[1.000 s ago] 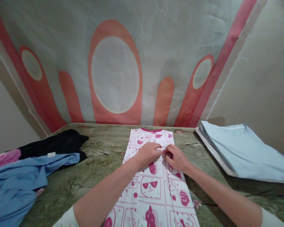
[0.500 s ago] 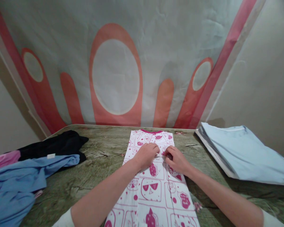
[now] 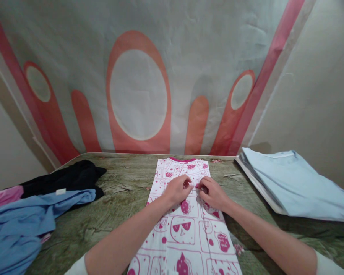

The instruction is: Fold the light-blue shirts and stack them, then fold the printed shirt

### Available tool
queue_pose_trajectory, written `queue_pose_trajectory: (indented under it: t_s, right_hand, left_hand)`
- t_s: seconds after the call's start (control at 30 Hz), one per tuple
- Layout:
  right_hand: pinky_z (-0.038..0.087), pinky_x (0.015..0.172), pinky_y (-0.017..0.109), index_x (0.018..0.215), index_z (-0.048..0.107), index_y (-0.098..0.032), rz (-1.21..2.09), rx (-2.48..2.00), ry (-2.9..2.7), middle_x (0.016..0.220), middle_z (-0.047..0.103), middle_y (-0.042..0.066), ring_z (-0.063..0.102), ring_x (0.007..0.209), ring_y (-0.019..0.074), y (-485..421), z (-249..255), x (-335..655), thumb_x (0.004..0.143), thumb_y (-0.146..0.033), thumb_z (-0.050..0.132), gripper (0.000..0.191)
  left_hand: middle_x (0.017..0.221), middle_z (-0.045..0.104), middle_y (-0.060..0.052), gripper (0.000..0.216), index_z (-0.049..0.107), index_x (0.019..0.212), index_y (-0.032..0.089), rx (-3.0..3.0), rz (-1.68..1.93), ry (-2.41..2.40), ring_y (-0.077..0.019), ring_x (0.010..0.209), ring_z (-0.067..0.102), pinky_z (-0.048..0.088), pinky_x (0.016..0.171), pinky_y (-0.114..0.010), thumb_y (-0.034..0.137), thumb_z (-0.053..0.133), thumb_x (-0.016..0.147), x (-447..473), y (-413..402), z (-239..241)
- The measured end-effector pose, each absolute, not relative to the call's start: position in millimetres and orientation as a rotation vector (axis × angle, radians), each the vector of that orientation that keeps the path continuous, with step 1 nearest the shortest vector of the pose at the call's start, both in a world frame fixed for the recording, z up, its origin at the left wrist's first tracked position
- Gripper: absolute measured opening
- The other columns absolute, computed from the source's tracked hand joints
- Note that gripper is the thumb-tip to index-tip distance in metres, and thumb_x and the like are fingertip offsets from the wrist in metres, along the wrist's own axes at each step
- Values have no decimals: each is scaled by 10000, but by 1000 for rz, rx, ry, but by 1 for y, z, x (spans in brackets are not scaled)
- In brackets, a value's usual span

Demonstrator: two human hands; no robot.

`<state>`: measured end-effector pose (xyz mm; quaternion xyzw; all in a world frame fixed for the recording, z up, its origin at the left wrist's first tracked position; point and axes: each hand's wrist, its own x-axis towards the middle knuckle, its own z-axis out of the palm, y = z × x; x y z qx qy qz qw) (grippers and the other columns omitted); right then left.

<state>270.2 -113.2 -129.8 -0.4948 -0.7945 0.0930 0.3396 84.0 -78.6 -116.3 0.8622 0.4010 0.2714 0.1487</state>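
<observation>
A white shirt with a pink cartoon print and a pink neckband (image 3: pixel 186 231) lies flat, folded long and narrow, with its neck at the far end. Over its chest part, my left hand (image 3: pixel 178 190) is bent, with thumb and forefinger tips brought together. My right hand (image 3: pixel 213 193) faces it from the other side, fingers curled and thumb close to the forefinger. The two sets of fingertips are a short gap apart, just at the cloth. Whatever is between them is too small to make out.
On the left lies a loose heap with a blue garment (image 3: pixel 40 214), a black garment (image 3: pixel 68 176) and a pink one (image 3: pixel 5 196). A stack of folded clothes, light blue on top (image 3: pixel 295 187), sits at the right. Behind the wood-patterned table (image 3: pixel 126 179) hangs a printed backdrop (image 3: pixel 83 46).
My left hand has turned slightly, and a gap now shows inside its curled fingers. The right hand has barely moved. The shirt lies as before; the view has shifted a little.
</observation>
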Motion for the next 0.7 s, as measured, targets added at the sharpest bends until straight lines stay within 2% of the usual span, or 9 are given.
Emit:
queue_pose_trajectory:
  t_s: [0.37, 0.53, 0.7]
  right_hand:
    - [383, 708, 299, 726, 557, -189, 293, -1279, -2066, 763, 537, 21, 496, 764, 171, -113, -127, 271, 663, -74, 502, 142]
    - [391, 695, 298, 701, 565, -188, 295, -1292, -2035, 745, 553, 24, 505, 746, 170, -114, -127, 269, 733, -156, 528, 59]
    - [380, 573, 254, 618, 567, -186, 399, -1360, -2057, 630, 574, 7, 510, 610, 144, -100, -121, 276, 804, -245, 485, 212]
  left_hand:
    - [841, 570, -26, 92, 584, 838, 187, 2765, 625, 1096, -168, 830, 522, 397, 739, -268, 195, 492, 827, 82, -83, -105]
    - [848, 540, -42, 135, 578, 807, 182, 2978, 547, 1065, -181, 822, 498, 381, 729, -297, 220, 458, 858, 82, -85, -99]
    - [840, 540, -47, 98, 574, 770, 178, 3112, 466, 1029, -189, 822, 487, 371, 736, -314, 230, 515, 829, 80, -87, -94]
